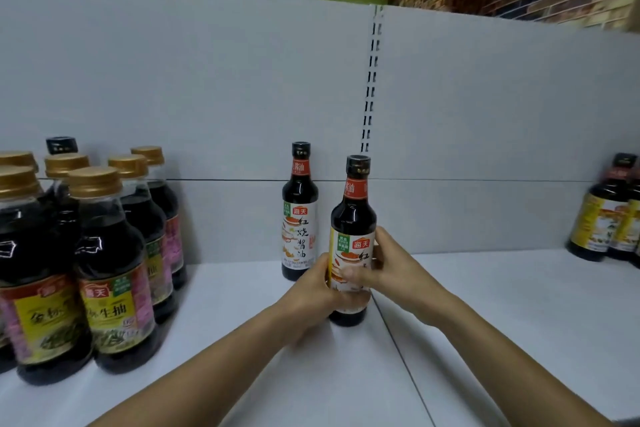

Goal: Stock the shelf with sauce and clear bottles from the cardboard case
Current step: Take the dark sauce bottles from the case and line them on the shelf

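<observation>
Left hand (311, 291) and right hand (398, 267) reach in from the bottom edge, both clamped round the label of one dark sauce bottle (353, 215). It's upright, base on the white shelf (242, 340), just left of the shelf seam. Second bottle (299, 211), same label, stands just behind and to the left, against the back panel (207, 80), not touching. Gold-cap bottles (104, 270) are clustered far left. Yellow-label bottles (602, 218) sit far right, blurred.
</observation>
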A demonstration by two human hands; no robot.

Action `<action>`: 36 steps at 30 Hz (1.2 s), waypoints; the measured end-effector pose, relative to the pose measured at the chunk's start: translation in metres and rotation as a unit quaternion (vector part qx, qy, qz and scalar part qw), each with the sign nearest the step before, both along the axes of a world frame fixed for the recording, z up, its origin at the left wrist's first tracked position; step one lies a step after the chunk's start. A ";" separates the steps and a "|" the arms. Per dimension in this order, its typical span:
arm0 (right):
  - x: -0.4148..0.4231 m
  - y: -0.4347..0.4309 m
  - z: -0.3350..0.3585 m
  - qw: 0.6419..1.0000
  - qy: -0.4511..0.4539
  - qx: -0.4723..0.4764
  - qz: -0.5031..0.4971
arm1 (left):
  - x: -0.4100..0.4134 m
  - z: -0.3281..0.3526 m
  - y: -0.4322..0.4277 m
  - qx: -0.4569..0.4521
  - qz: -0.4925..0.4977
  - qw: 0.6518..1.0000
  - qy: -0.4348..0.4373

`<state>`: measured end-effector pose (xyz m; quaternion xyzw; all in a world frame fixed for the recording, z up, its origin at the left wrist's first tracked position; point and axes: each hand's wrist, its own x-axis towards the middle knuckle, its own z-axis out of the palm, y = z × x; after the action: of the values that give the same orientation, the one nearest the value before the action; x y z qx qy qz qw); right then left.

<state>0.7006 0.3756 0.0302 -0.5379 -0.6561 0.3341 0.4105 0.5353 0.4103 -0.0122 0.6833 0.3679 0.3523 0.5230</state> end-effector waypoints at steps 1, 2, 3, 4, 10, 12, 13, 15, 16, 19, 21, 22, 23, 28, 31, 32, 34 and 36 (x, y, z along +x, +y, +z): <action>-0.002 0.004 -0.002 1.000 -0.001 -0.012 -0.011 | 0.000 0.001 0.004 0.005 0.008 1.000 0.000; -0.003 0.009 -0.003 0.999 -0.008 -0.021 -0.023 | 0.001 0.001 0.008 0.009 0.014 1.000 -0.001; -0.004 0.013 -0.005 0.999 -0.029 -0.025 -0.033 | 0.001 0.002 0.012 0.009 0.017 1.000 -0.004; -0.006 0.016 -0.006 0.997 -0.055 -0.028 -0.037 | 0.002 0.002 0.014 0.007 0.021 1.000 -0.008; -0.010 0.028 -0.008 0.995 -0.082 -0.042 -0.044 | 0.002 -0.008 0.024 -0.036 0.073 0.997 -0.018; -0.010 0.033 -0.008 0.995 -0.081 -0.047 -0.044 | 0.001 -0.011 0.023 -0.039 0.095 0.995 -0.012; -0.010 0.036 -0.008 0.994 -0.082 -0.049 -0.044 | 0.000 -0.012 0.021 -0.040 0.109 0.993 -0.011; -0.011 0.039 -0.008 0.994 -0.082 -0.046 -0.049 | -0.003 -0.012 0.018 -0.036 0.143 0.989 0.002; -0.013 0.041 -0.008 0.995 -0.080 -0.043 -0.052 | -0.005 -0.012 0.017 -0.027 0.172 0.985 0.018; -0.015 0.048 -0.009 0.995 -0.080 -0.032 -0.060 | -0.016 -0.014 0.022 0.009 0.268 0.962 0.043; -0.016 0.052 -0.009 0.994 -0.085 -0.027 -0.062 | -0.023 -0.016 0.026 0.023 0.310 0.949 0.054; -0.016 0.054 -0.009 0.994 -0.083 -0.026 -0.064 | -0.026 -0.016 0.028 0.023 0.318 0.946 0.064; -0.017 0.056 -0.010 0.995 -0.076 -0.026 -0.065 | -0.029 -0.017 0.031 0.020 0.321 0.944 0.073; -0.023 0.061 -0.017 0.996 -0.040 -0.018 -0.078 | -0.035 -0.018 0.044 0.027 0.304 0.948 0.092; -0.025 0.065 -0.020 0.996 -0.018 -0.015 -0.086 | -0.036 -0.018 0.047 0.043 0.300 0.949 0.091; -0.026 0.067 -0.021 0.996 -0.013 -0.014 -0.090 | -0.035 -0.019 0.047 0.057 0.298 0.948 0.094; -0.026 0.069 -0.023 0.995 -0.007 -0.014 -0.095 | -0.034 -0.021 0.049 0.089 0.299 0.944 0.107; -0.026 0.071 -0.024 0.995 -0.004 -0.015 -0.097 | -0.034 -0.023 0.049 0.110 0.307 0.938 0.116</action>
<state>0.6745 0.4468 0.0061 -0.6064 -0.5977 0.3004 0.4298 0.5009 0.4596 -0.0348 0.6265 0.5772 0.4518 0.2649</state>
